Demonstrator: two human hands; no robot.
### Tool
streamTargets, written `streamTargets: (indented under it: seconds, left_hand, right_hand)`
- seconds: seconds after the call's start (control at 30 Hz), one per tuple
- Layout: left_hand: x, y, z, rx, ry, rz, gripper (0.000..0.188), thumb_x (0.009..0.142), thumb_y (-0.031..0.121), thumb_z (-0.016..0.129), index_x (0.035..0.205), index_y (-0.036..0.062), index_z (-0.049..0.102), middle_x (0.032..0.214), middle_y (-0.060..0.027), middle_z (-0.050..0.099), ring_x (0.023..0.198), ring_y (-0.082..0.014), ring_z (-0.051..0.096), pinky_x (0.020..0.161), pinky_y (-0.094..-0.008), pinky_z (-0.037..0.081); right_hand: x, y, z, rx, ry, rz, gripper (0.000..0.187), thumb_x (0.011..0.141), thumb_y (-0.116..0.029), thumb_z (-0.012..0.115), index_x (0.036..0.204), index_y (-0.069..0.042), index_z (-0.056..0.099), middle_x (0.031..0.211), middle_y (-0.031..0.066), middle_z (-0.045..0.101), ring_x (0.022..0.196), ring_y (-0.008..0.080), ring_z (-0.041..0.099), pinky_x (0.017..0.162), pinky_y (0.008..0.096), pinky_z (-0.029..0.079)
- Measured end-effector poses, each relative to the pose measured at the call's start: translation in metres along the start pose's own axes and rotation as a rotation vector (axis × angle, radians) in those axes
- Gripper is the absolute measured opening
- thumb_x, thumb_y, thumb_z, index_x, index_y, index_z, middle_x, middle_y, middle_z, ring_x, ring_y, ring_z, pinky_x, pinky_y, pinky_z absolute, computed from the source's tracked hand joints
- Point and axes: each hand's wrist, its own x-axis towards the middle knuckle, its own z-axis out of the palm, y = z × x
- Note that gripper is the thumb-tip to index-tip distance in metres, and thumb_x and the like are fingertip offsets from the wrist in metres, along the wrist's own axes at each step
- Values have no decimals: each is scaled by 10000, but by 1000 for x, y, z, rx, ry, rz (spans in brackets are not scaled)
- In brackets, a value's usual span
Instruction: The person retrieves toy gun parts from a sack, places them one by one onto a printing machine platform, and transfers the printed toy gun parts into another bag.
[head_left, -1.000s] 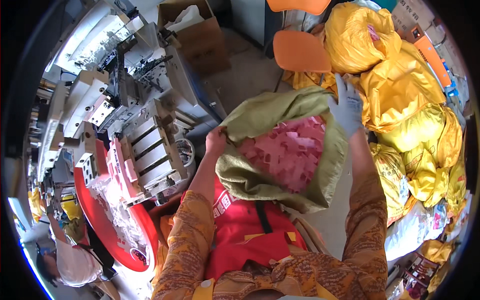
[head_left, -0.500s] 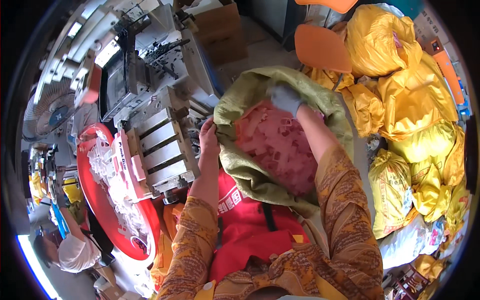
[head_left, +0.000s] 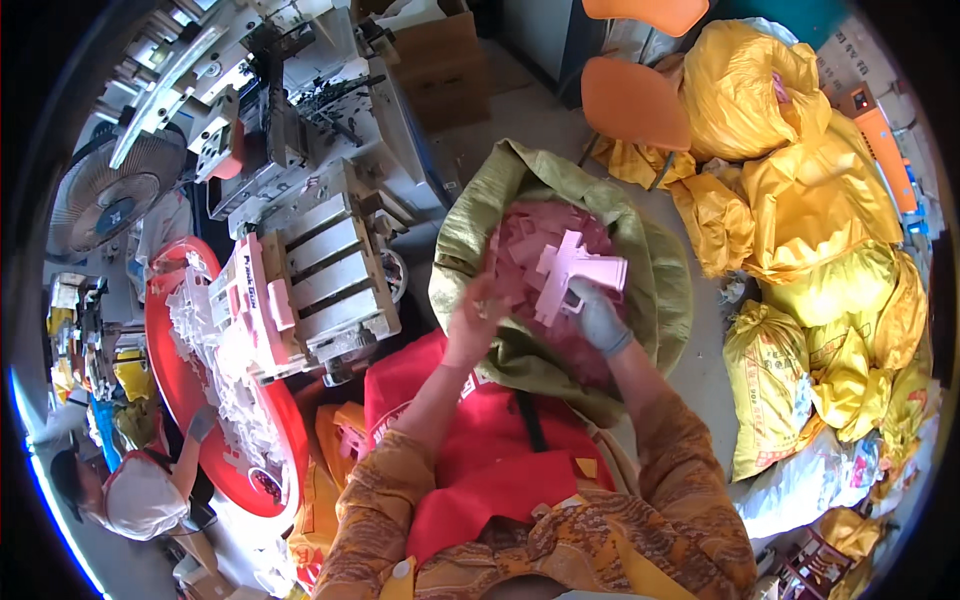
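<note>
While in R hand (head_left: pixel 602 318), pink pc (head_left: pixel 557 278)

I see plastic pieces (head_left: pixel 530 225) in the sack (head_left: pixel 662 300). A machine (head_left: pixel 335 280) and a tub (head_left: pixel 226 478) stand to its left, bags (head_left: pixel 820 205) to its right, a chair (head_left: pixel 635 103) ahead.

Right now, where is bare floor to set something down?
Bare floor shows between the green sack and yellow bags, and between sack and cardboard box. Crowded: the red tub of white pieces and the sack's mouth, full of pink pieces.
</note>
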Motion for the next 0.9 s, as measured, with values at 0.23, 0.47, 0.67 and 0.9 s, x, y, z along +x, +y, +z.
streamTargets:
  seconds: [0.23,0.47,0.67,0.9]
  left_hand:
    - [-40,44,-16,-556,-421,-362,375,828,281,706,1075,26,582,817,-11,640,709,-84,591,608,-203,444]
    - [-58,95,-101,-183,-794,-228,418,782,41,721,1159,-65,575,990,-98,671,891,-145,634,807,-268,517]
    - [-72,119,-147,-102,-997,-168,454,758,20,732,1172,-66,567,950,-95,675,854,-126,636,776,-264,532]
    - [-83,108,-159,-187,-1222,-105,350,752,8,731,1077,-51,615,927,-76,682,838,-107,634,733,-242,532]
  right_hand:
    - [-72,-13,24,-658,-281,17,261,920,-134,520,1156,-26,546,1098,32,547,1006,128,519,856,270,434]
    - [-94,-88,84,-1015,-644,-697,446,806,79,454,1218,-56,561,1358,171,446,1238,277,457,1007,317,365]
    - [-107,-105,181,-1305,-1263,-559,468,770,26,483,1220,-79,560,1359,192,424,1249,317,438,1028,349,357]
    - [-125,-77,219,-1721,-1490,-781,529,788,-147,584,1300,-78,469,1268,132,477,1042,295,569,905,376,470]
